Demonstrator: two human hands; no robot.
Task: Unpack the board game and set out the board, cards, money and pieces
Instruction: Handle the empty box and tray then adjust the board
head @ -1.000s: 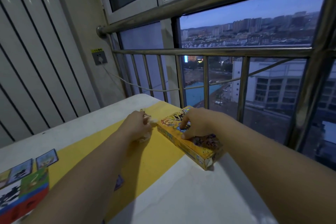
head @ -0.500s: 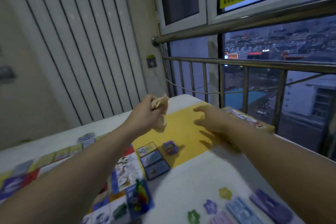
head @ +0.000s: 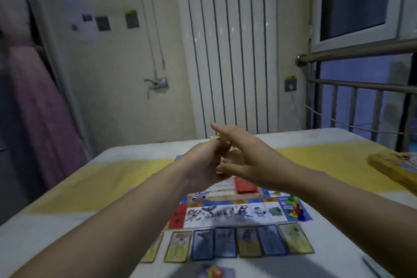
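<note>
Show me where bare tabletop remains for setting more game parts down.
Free: the yellow strip left of the board, and the stretch of table between board and box. Crowded: the board's near edge, lined with cards, and its right corner with pieces.

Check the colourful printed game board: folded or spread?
Spread. The colourful printed game board lies flat on the white-and-yellow table, its near row of squares unbroken; its far part is hidden.

Bare left hand (head: 203,166), bare right hand (head: 253,157); left forearm (head: 117,216), right forearm (head: 338,201) bare.
</note>
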